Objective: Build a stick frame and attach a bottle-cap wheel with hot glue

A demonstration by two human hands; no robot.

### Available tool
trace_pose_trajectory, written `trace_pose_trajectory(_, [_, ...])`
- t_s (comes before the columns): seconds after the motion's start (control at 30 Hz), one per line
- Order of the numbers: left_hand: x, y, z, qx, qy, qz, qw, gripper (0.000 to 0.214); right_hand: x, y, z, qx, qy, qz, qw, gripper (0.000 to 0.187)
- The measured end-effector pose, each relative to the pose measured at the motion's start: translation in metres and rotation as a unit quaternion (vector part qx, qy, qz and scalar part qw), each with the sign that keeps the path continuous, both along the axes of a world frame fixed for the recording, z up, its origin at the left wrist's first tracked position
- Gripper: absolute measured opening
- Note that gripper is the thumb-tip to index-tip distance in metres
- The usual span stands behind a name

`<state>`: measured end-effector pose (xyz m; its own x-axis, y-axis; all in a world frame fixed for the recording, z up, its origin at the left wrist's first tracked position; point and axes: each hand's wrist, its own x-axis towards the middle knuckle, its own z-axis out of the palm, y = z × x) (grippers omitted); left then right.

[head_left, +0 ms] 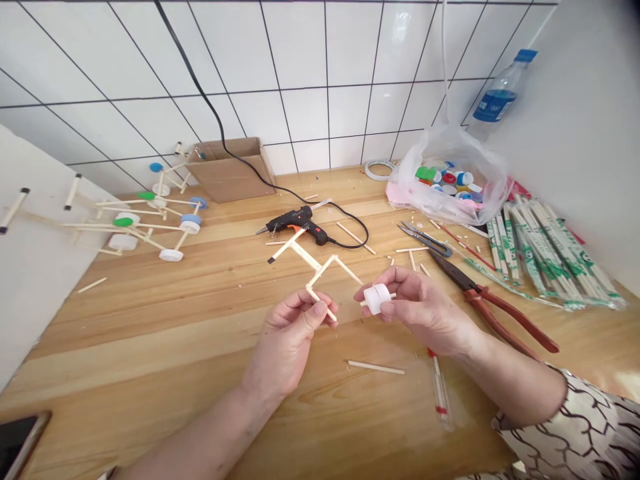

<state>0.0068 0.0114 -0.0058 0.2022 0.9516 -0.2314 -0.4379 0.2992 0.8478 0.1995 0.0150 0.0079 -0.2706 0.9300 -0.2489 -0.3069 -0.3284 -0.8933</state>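
Observation:
My left hand (293,333) pinches one end of a small frame of glued wooden sticks (313,263), which reaches up and away over the wooden table (150,333). My right hand (420,303) is closed on a white bottle cap (376,298) with a short stick through it, held close to the frame's right side. Just beyond the frame lies a black hot glue gun (295,221), its cord running up the tiled wall.
Red-handled pliers (493,307) and scissors (425,239) lie to the right, by packs of chopsticks (545,260) and a plastic bag of coloured caps (450,180). Finished stick-and-cap models (155,223) and a cardboard box (230,170) sit at the left back. Loose sticks dot the table.

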Motion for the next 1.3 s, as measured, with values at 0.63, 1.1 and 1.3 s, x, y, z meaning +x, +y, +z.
trace_pose_trajectory(0.63, [0.004,-0.005,-0.003,0.019,0.025,-0.019,0.999,0.006,-0.01,-0.01,-0.002,-0.039,0.056,0.077,0.995,0.045])
trace_pose_trajectory(1.1, [0.004,-0.008,-0.006,0.017,0.016,-0.033,0.999,0.007,-0.012,-0.01,0.0,0.002,0.101,0.071,0.992,0.03])
trace_pose_trajectory(1.3, [0.004,-0.011,-0.007,0.032,0.022,-0.031,0.999,0.004,-0.012,-0.01,-0.003,0.004,0.091,0.067,0.994,0.031])
